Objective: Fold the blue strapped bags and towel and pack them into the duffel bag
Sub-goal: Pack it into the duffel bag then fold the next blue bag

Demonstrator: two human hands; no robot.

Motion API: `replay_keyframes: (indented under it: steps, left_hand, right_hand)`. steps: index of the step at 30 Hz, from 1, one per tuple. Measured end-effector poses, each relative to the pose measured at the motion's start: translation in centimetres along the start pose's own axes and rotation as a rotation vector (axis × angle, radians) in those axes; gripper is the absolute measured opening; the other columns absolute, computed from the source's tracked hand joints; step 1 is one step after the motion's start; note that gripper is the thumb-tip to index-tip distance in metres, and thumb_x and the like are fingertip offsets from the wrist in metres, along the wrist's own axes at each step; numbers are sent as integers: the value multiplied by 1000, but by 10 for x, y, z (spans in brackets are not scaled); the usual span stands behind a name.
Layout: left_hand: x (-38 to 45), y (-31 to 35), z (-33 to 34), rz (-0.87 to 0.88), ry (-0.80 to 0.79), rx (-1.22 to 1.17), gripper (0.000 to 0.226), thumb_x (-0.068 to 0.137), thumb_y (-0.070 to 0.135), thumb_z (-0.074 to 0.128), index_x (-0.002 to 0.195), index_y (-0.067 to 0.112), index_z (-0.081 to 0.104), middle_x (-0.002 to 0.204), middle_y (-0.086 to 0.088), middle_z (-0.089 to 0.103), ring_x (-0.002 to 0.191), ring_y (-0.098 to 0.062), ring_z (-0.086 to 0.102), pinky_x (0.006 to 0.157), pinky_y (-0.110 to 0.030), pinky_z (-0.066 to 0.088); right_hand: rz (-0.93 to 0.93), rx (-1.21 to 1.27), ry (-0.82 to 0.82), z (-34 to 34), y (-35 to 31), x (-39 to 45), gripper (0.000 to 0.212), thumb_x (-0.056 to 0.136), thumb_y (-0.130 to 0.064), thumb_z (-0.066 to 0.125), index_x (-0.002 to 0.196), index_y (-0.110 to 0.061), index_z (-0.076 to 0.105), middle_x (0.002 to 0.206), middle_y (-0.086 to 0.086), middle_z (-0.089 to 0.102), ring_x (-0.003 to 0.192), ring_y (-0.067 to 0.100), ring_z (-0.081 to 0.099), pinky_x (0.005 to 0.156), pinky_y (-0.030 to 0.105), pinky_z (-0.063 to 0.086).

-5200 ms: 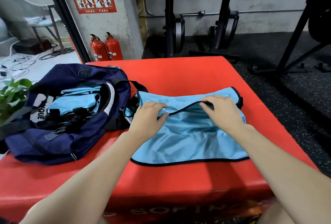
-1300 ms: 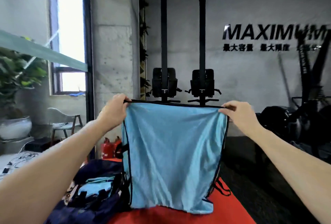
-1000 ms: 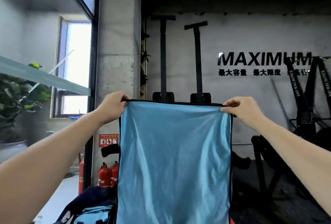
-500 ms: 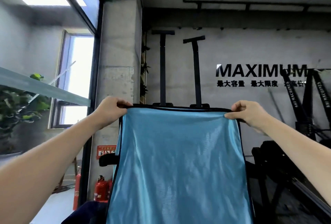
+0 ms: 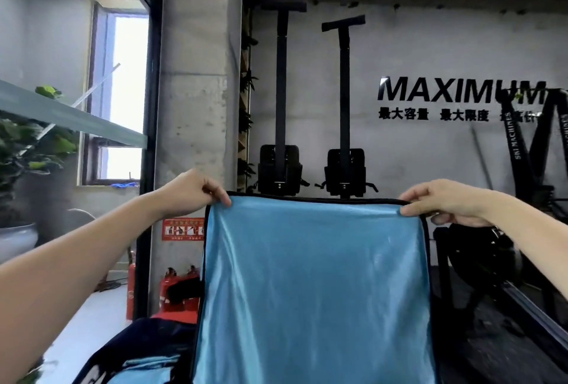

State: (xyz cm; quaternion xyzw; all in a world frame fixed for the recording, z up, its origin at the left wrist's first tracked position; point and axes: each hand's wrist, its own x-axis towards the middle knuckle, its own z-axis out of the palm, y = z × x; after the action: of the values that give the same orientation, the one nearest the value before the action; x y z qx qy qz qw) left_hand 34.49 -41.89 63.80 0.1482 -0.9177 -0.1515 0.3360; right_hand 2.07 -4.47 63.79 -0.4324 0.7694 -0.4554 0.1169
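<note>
While held up in the air at chest height, the blue strapped bag (image 5: 313, 291) hangs flat, black-trimmed top edge level. Left hand (image 5: 190, 191) pinches its top left corner; right hand (image 5: 445, 202) pinches the top right corner. Below left lies the navy duffel bag (image 5: 147, 343), partly visible, with fire extinguishers (image 5: 175, 288) behind.

Dim room, window (image 5: 123, 98) blown out, edges warped.

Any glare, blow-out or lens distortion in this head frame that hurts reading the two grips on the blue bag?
Head view: window blown out white; blue bag shows soft sheen streaks; wide-angle stretch at the edges; left hand and right hand pinching the top corners stay legible.
</note>
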Motion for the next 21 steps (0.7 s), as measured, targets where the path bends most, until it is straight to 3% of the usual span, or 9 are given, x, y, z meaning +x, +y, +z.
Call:
replay_keyframes:
  steps: [2, 4, 6, 8, 11, 13, 15, 18, 21]
  left_hand:
    - [18, -14, 13, -44, -67, 13, 44, 88, -2, 61, 79, 36, 82, 87, 18, 76, 91, -9, 70, 91, -23, 53]
    - [42, -29, 31, -119, -123, 5, 42, 86, -3, 59, 80, 32, 82, 75, 10, 75, 68, -15, 61, 69, -24, 52]
    - [69, -44, 51, -208, -181, 10, 41, 84, -7, 55, 79, 24, 83, 65, -9, 69, 55, -18, 49, 55, -27, 41]
    - [97, -54, 70, -310, -210, -9, 39, 85, -13, 51, 82, 12, 81, 71, -22, 69, 55, -23, 62, 52, -27, 43]
    - [147, -58, 86, -330, -72, 3, 28, 87, -13, 58, 86, 7, 78, 90, -12, 76, 73, -17, 73, 70, -27, 59]
    - [179, -55, 87, -201, 194, 45, 29, 91, -7, 57, 93, 11, 79, 96, -4, 75, 71, -3, 62, 87, -21, 52]
    - [203, -52, 85, -104, 399, 57, 34, 92, -4, 51, 99, 13, 79, 98, -3, 75, 75, -4, 57, 91, -17, 44]
    - [227, -62, 86, -47, 470, 69, 36, 89, -1, 49, 102, 13, 80, 105, -2, 76, 99, -12, 64, 94, -12, 37]
    - [233, -84, 95, -52, 463, 62, 38, 86, -4, 49, 102, 12, 79, 106, -4, 76, 106, -15, 66, 99, -14, 38]
  right_hand:
    - [48, -48, -8, 4, 9, 25, 37, 76, -17, 85, 106, -1, 71, 69, 3, 49, 50, 7, 32, 38, 17, 23]
    - [100, -32, 25, 11, 21, 57, 35, 79, -12, 83, 107, 0, 67, 61, -1, 49, 46, 6, 36, 36, 16, 23]
    - [153, -15, 44, 22, 28, 90, 32, 84, -6, 78, 110, 4, 65, 65, 4, 63, 50, 8, 56, 37, 16, 37]
    - [208, 44, 33, 34, 32, 124, 27, 89, 3, 70, 113, 10, 60, 85, 17, 70, 68, 19, 73, 51, 22, 56]
    - [164, -80, 220, 46, 26, 181, 14, 93, 1, 66, 103, 9, 60, 93, 22, 70, 73, 25, 75, 68, 34, 63]
    - [-10, -282, 527, 47, 18, 214, 14, 93, -11, 67, 94, 3, 65, 89, 16, 71, 80, 29, 69, 76, 35, 56]
    - [-183, -307, 727, 48, 9, 233, 10, 96, -18, 63, 91, -10, 61, 89, 7, 64, 83, 24, 55, 75, 25, 39]
    - [-315, -357, 750, 47, 14, 258, 9, 96, -24, 64, 93, -17, 61, 91, -1, 61, 89, 18, 54, 79, 24, 35]
    - [-353, -369, 733, 48, 33, 271, 10, 95, -25, 65, 98, -15, 65, 94, -3, 61, 89, 15, 53, 79, 19, 33]
